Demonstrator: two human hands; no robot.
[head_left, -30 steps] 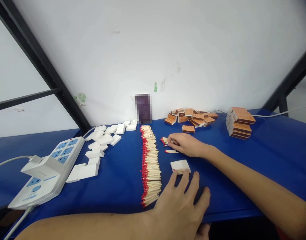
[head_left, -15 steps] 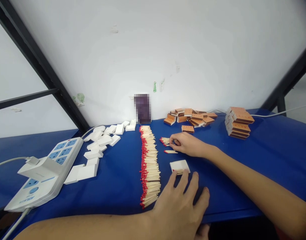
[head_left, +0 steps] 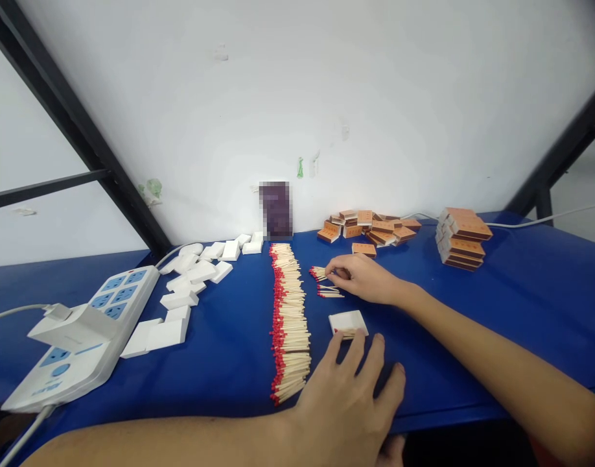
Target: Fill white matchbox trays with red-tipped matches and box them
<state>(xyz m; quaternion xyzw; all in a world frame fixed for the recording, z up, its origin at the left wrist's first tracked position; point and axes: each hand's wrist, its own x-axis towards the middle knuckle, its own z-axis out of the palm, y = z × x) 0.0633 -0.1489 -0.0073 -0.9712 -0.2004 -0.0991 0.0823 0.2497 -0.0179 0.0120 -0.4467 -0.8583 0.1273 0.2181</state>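
Observation:
My right hand is closed, with thumb and index finger bent together over the tail ends of a small cluster of matches. Just below the fingertips lie several loose matches, red heads to the left. My left hand is spread out flat near the table's front edge. Its index and middle fingertips reach the near edge of a white matchbox tray, where a few matches show inside; the thumb is hidden. A long column of matches runs left of both hands, heads to the left.
White matchbox trays lie scattered at left beside a power strip. Orange matchbox sleeves are heaped at the back, with one sleeve in front. Stacked matchboxes stand at right. A blurred purple item leans on the wall.
Matches near the right fingertips have shifted down from the small cluster towards the loose ones below. My left hand stays at the tray. The view has moved slightly.

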